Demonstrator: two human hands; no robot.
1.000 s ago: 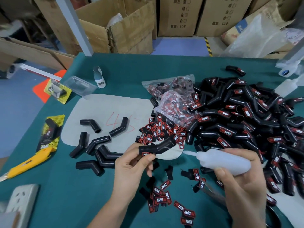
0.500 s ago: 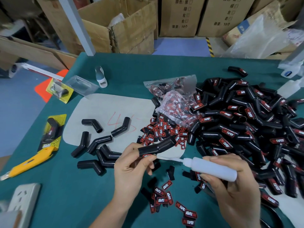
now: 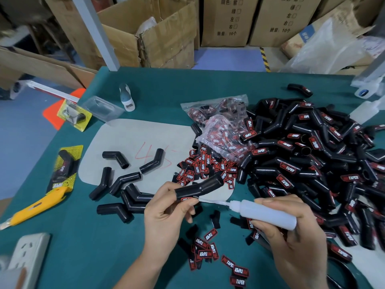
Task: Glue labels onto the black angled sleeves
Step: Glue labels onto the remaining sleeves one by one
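Your left hand [image 3: 166, 213] pinches one black angled sleeve [image 3: 199, 187], a label [image 3: 186, 199] under it at your fingers. Your right hand [image 3: 291, 232] grips one glue bottle [image 3: 266, 213], nozzle at the label. Seven unlabelled sleeves [image 3: 125, 184] lie left on the bench [image 3: 83, 236].

A green table [image 3: 87, 230] bears loose sleeves [image 3: 125, 182], labels [image 3: 205, 250] and a yellow knife [image 3: 35, 207].

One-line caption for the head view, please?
Left hand holds black sleeve; right hand aims glue bottle underneath.
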